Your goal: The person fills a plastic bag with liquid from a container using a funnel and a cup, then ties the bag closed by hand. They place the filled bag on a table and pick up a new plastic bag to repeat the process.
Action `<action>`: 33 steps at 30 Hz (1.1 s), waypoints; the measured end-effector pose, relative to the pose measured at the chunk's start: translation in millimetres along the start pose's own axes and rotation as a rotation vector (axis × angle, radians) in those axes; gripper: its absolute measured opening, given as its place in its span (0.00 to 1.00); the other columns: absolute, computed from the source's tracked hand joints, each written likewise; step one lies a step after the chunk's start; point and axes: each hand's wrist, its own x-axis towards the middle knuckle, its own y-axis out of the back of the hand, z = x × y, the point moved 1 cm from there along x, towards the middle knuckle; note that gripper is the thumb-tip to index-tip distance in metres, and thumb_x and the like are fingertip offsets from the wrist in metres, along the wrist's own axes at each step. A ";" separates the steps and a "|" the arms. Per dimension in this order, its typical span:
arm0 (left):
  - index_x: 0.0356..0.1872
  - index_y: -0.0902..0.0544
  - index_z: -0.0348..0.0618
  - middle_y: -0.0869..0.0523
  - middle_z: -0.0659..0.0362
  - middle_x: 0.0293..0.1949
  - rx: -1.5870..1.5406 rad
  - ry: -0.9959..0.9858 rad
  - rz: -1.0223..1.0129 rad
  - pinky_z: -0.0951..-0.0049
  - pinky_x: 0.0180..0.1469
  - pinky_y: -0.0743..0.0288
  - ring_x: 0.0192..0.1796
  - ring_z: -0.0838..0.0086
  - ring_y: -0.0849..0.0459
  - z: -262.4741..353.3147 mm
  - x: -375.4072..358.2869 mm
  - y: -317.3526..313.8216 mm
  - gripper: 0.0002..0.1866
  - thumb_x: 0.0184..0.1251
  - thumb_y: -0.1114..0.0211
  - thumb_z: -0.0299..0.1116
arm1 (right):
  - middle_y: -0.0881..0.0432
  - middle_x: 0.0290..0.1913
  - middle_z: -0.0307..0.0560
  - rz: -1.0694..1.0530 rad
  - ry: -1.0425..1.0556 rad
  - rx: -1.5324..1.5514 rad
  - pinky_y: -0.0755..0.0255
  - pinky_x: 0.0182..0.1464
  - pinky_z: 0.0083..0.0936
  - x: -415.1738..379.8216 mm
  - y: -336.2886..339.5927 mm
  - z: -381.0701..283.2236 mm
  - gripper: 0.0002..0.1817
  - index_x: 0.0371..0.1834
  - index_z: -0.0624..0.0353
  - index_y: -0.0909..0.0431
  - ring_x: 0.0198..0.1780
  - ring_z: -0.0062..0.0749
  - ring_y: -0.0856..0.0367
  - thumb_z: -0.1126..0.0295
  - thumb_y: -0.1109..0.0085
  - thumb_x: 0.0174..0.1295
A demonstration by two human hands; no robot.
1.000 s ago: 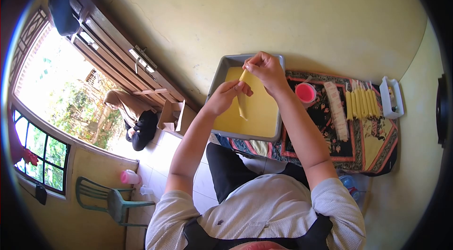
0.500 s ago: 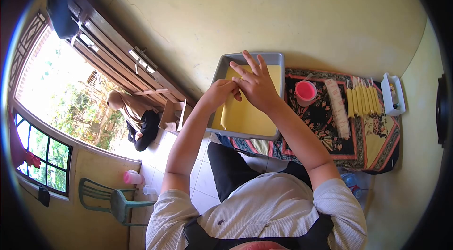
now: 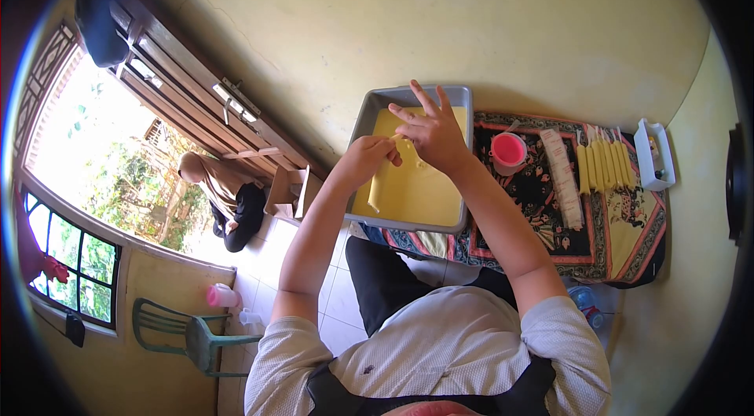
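One filled yellow bag (image 3: 376,190) hangs over the grey basin (image 3: 416,225), between the left hand (image 3: 364,162) and the right hand (image 3: 437,135).
In the head view, the left hand grips the bag near its neck; the right hand appears to pinch the neck's upper end with thumb and forefinger, other fingers spread. The bag tilts slightly above yellow liquid (image 3: 428,197); whether its lower end touches the surface, I cannot tell. Handled well, I judge, the left hold is firm without squeezing the filled part, the neck sits uppermost, fingertip pressure is light, and any drips fall into the basin. Similar filled bags (image 3: 605,165) lie in a row on the cloth-covered desk (image 3: 628,221).
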 end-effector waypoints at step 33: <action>0.49 0.09 0.58 0.09 0.69 0.53 1.297 -1.544 0.287 0.54 0.71 0.18 0.60 0.75 0.12 80.1 -22.9 22.5 0.14 0.62 0.22 0.32 | 0.13 0.31 0.39 -0.215 0.127 0.278 0.21 0.53 0.41 72.4 67.1 -3.8 0.04 0.29 0.49 0.11 0.44 0.38 0.11 0.72 0.28 0.60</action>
